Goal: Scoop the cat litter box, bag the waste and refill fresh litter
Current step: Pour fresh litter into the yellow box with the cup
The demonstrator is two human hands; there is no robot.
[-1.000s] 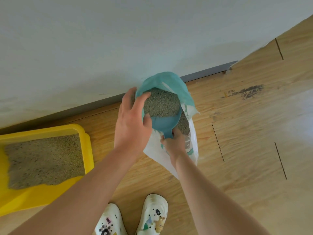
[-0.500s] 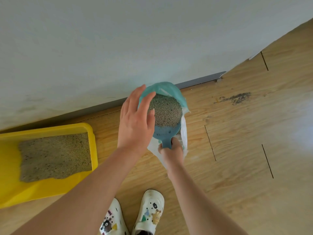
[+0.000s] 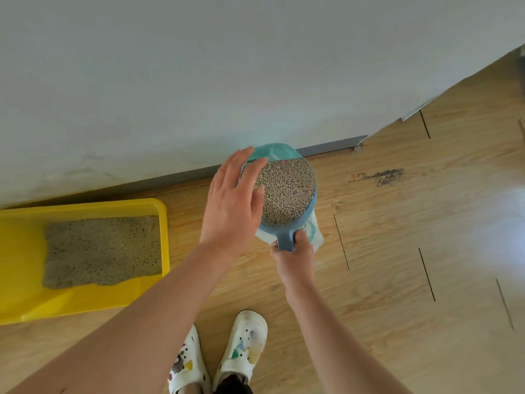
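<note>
My right hand [image 3: 294, 255] grips the handle of a blue scoop [image 3: 287, 240] heaped with grey litter [image 3: 287, 190]. The scoop hangs above a white and teal litter bag [image 3: 272, 150], which it mostly hides. My left hand [image 3: 231, 204] is flat with fingers apart beside the scoop's left rim, holding nothing. A yellow litter box [image 3: 147, 291] lies on the floor at the left, with a patch of grey litter [image 3: 102, 251] covering part of its bottom.
A white wall with a grey baseboard [image 3: 329, 146] runs behind the bag. The floor is light wood planks with a dark scuff [image 3: 380, 176] to the right. My feet in white clogs [image 3: 244, 348] stand at the bottom centre.
The full scoop has risen out of the bag. My left hand let go of the bag's rim and opened beside the scoop. The view has pulled back and shifted.
</note>
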